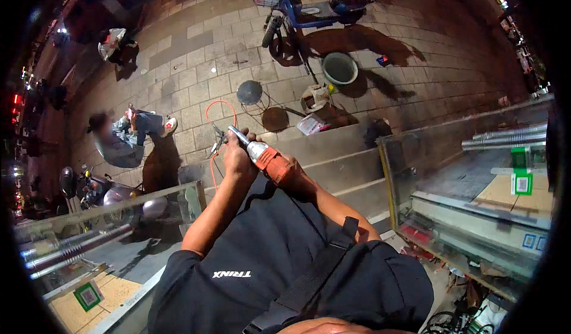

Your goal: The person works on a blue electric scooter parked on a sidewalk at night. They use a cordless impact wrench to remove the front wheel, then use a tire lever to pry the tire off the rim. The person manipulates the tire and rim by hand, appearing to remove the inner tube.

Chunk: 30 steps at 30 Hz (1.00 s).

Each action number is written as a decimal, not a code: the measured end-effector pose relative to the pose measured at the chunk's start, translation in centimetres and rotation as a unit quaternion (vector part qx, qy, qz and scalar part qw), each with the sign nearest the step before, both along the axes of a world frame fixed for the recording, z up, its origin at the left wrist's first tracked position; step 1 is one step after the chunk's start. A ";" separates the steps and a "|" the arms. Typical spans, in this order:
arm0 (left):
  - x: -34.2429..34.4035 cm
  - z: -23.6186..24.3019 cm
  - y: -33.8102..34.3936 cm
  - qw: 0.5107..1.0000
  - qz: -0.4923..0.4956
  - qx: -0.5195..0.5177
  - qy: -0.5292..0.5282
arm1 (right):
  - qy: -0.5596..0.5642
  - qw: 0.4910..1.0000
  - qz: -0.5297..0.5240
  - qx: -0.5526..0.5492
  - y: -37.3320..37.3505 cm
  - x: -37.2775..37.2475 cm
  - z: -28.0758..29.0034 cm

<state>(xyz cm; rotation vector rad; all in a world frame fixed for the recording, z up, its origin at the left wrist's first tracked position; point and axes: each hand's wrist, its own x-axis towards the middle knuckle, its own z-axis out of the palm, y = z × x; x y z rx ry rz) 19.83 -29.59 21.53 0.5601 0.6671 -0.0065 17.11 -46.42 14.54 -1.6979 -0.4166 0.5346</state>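
Both of my hands are closed on an orange-and-silver handheld power tool (262,155), held in front of my chest with its narrow metal nose tilted up and left. My left hand (239,156) grips beside the silver front part. My right hand (295,176) wraps the orange rear end. Its exact kind is not clear. An orange cord (206,112) loops beyond my left hand, near a small dark-and-grey metal object (216,141) that I cannot identify.
Glass display cases stand at left (113,236) and right (470,156). A round stool (249,92), a grey-green basin (339,68) and a blue scooter (321,14) stand ahead on paving. One person (122,141) sits at left; another (113,44) is farther off.
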 end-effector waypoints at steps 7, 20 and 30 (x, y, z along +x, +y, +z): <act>9.8 -4.6 2.5 1.000 -0.022 -0.007 0.002 | -0.313 0.945 -0.017 -0.088 2.5 9.6 -2.3; 32.3 -20.1 11.9 0.999 -0.017 -0.010 -0.030 | -0.096 0.995 -0.027 -0.023 11.6 32.4 -14.2; 55.3 -31.8 13.2 0.997 -0.034 0.061 0.033 | -0.435 0.898 0.005 -0.059 13.5 55.8 -31.5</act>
